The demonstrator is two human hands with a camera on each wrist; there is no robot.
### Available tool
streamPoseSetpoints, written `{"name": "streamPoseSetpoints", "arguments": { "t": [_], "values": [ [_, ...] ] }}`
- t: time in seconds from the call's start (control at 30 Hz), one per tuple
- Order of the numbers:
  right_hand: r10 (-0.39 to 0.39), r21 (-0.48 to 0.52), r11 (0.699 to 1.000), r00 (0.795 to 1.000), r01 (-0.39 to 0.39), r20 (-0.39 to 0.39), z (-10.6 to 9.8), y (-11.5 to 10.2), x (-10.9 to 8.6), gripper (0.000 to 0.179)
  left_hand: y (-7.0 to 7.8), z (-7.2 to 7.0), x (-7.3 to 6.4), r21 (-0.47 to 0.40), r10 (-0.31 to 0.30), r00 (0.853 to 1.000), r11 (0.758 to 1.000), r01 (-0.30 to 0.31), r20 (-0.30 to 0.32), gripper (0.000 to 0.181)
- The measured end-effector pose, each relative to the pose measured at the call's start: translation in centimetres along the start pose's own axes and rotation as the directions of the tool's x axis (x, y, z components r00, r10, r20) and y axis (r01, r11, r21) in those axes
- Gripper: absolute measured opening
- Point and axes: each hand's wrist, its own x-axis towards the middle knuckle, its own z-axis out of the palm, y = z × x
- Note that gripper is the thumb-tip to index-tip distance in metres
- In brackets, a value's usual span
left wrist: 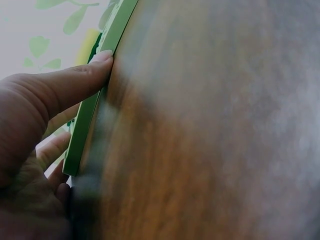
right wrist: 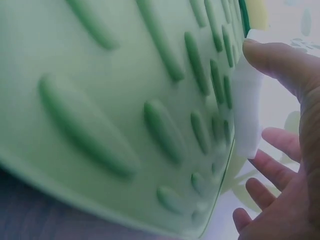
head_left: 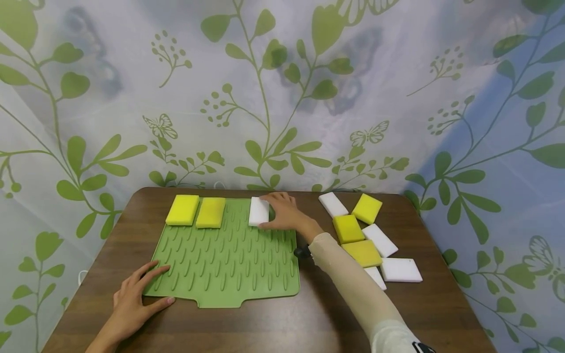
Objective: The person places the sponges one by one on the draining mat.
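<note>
A green ridged mat [head_left: 229, 262] lies on the brown table. Near its back edge my right hand [head_left: 284, 213] holds a white sponge block [head_left: 257, 212] between thumb and fingers; in the right wrist view the thumb [right wrist: 272, 57] is at one end of the block and fingertips at the other. To the left, a yellow sponge [head_left: 183, 210] and a second yellow sponge [head_left: 211, 213] lie side by side along the mat's back edge. My left hand [head_left: 132, 296] rests at the mat's front left corner, fingers spread over it, thumb [left wrist: 82, 82] against its front edge.
Right of the mat is a loose group of yellow and white blocks, including a yellow sponge [head_left: 367, 209], a white block [head_left: 400, 270] and a white block [head_left: 333, 204] near the back edge. A leaf-patterned curtain [head_left: 282, 98] hangs behind the table [head_left: 309, 323].
</note>
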Motion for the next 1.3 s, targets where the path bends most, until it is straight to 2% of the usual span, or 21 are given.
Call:
{"name": "streamPoseSetpoints", "arguments": {
  "t": [0.33, 0.7, 1.0, 1.3],
  "values": [
    [-0.009, -0.028, 1.000, 1.000, 0.010, 0.029, 0.7, -1.8, 1.1, 0.099, 0.1, -0.1, 0.0, -0.007, 0.004, 1.000, 1.000, -0.004, 0.004, 0.077],
    [-0.021, -0.072, 0.997, 0.999, 0.023, 0.035, 1.5, -2.6, 1.8, 0.101, 0.0, -0.1, 0.0, -0.007, 0.000, 1.000, 1.000, 0.000, 0.017, 0.079],
    [-0.044, -0.015, 0.999, 0.998, 0.045, 0.034, 2.2, -3.9, 2.4, 0.101, -0.1, -0.1, 0.0, -0.004, 0.003, 1.000, 1.000, -0.003, 0.008, 0.078],
    [-0.045, -0.033, 0.998, 0.998, 0.047, 0.054, 2.4, -4.8, 2.8, 0.100, 0.0, 0.0, -0.2, 0.000, 0.014, 1.000, 1.000, -0.014, 0.002, 0.078]
  ]
}}
